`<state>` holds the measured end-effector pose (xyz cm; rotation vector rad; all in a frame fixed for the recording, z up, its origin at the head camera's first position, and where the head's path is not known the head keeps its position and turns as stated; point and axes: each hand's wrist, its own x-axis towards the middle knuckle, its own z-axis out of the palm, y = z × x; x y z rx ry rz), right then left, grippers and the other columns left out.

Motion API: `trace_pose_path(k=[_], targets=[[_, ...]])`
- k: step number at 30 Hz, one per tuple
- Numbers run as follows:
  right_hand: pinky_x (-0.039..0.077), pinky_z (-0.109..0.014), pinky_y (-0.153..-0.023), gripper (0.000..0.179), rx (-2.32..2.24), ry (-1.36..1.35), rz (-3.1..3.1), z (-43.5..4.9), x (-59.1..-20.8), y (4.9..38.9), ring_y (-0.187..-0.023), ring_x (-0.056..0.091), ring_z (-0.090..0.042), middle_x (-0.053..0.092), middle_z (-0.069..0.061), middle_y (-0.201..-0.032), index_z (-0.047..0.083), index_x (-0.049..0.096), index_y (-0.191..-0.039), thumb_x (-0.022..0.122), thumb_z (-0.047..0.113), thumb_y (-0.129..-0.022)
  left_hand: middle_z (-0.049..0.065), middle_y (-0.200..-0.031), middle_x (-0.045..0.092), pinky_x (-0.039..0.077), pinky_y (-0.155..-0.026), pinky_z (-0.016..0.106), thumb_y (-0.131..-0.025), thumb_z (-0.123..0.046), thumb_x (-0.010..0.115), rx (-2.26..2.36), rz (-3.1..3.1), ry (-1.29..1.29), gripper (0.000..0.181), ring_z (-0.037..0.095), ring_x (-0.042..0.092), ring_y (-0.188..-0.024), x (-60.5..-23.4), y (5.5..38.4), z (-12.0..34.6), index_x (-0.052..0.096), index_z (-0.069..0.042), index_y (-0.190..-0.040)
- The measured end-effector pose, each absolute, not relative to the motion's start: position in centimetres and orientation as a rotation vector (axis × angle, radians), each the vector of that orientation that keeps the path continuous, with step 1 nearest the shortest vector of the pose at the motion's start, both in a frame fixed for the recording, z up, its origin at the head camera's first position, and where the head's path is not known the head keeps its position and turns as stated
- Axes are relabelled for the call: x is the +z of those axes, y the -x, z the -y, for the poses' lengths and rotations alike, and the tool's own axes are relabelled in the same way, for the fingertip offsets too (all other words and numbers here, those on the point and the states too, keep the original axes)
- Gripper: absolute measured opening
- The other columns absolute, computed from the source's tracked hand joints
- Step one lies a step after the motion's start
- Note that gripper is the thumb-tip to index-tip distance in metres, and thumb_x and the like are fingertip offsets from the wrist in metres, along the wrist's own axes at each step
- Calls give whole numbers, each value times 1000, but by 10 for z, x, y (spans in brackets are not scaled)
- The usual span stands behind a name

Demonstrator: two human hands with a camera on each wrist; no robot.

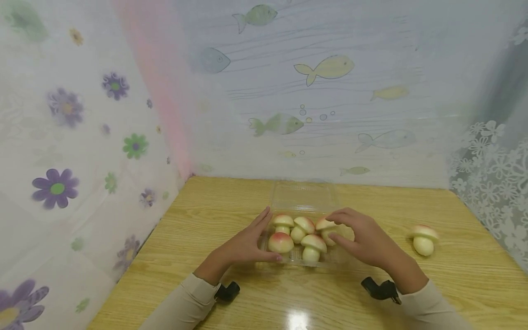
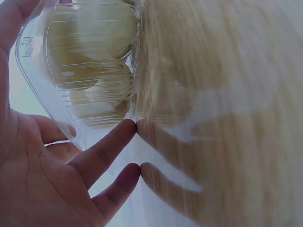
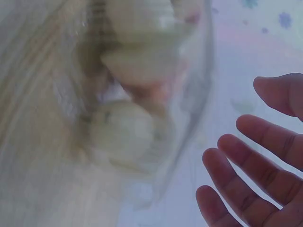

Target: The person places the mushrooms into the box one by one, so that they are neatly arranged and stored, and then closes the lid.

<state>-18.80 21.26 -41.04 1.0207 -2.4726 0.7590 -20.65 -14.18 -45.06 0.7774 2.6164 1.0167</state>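
A clear plastic clamshell box (image 1: 297, 262) lies with its lid (image 1: 304, 195) folded back. Several toy mushrooms (image 1: 312, 247), pale with pink-tinged caps, sit in it. My left hand (image 1: 247, 243) rests along the box's left side, its thumb reaching over the near rim. In the left wrist view, some fingertips of the left hand (image 2: 52, 161) touch the table beside the box wall. Over the box's right end hovers my right hand (image 1: 360, 236), fingers spread, near the rightmost mushroom. The right wrist view shows the right hand (image 3: 260, 175) apart from the blurred box, holding nothing.
Another toy mushroom (image 1: 424, 239) stands on the wooden table (image 1: 222, 197), to the right of the right hand. Behind the table hangs a sheet (image 1: 264, 151) with printed fish; a flowered one (image 1: 95, 183) is at the left.
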Motion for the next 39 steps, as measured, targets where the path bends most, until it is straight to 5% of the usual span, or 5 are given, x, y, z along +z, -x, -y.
trace_pose_path(k=[12,26,39], targets=[[59,-44,-80,34,698,-907,2430,-238,-396,191,-105,71,-23,72,-2,-123,13,72,-126,79,14,-92,-26,-168,-15,29,-124,56,-77,-72,79,1016,-2620,-772,126,15,3,-161,-449,206,141,-7,-43,-163],[59,-51,-82,32,666,-743,2515,-273,-386,194,-108,69,-30,70,-8,-130,13,71,-129,75,19,-97,-12,-174,-13,31,-122,57,-78,-71,79,1015,-2622,-802,128,20,7,-161,-450,206,141,-5,-34,-167],[56,-59,-86,44,792,-471,2717,-325,-384,198,-113,67,-42,63,-21,-138,9,65,-139,68,33,-102,-23,-170,-13,30,-123,56,-76,-72,79,999,-2638,-767,125,19,9,-161,-448,205,141,-6,-43,-163]])
